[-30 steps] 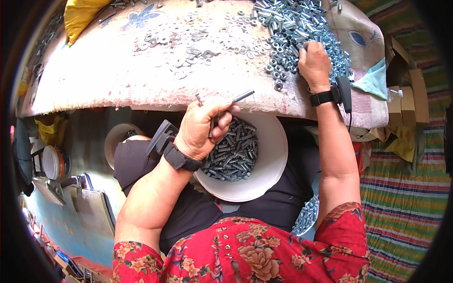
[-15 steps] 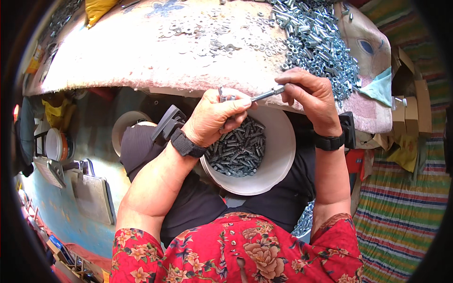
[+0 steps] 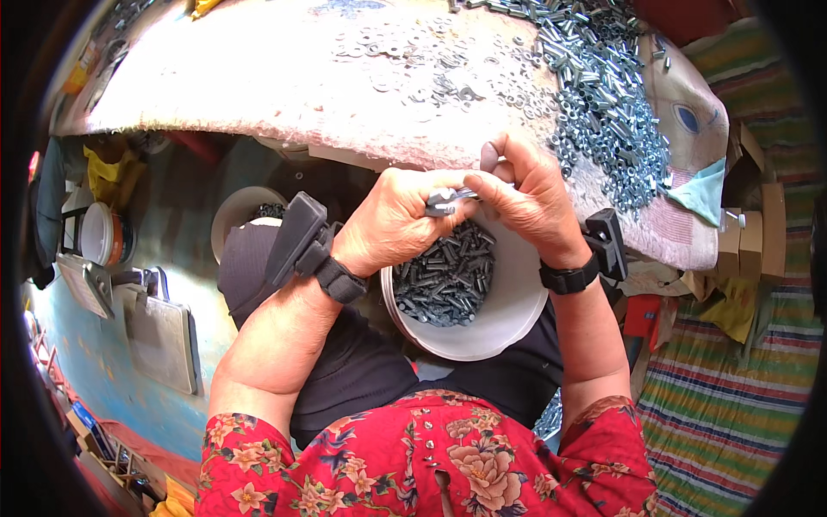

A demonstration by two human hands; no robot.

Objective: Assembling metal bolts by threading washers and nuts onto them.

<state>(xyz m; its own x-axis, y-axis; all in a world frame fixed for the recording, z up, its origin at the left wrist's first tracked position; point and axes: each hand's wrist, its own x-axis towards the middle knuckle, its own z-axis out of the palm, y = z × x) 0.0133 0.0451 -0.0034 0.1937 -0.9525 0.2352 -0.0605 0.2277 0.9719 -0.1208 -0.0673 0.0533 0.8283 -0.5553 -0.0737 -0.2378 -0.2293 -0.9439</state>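
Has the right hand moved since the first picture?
Yes: the right hand has come off the metal parts pile, leftward and toward the view's lower edge.

Small silvery-grey, cylindrical metal fasteners point(image 3: 441, 203) are held in the curled fingers of the left hand point(image 3: 392, 220), their smooth sides lit and their blunt ends exposed. They are bunched close together and laid nearly level, partly covered by the fingers, so their number cannot be told. A slimmer, shiny metal shank point(image 3: 466, 192) is seen beside them, its far end hidden at the thumb of the right hand point(image 3: 536, 202); whether it is gripped there cannot be made out. The held pieces are raised above darker metal fasteners point(image 3: 444, 284), heaped at every angle in a white bucket point(image 3: 517, 289).
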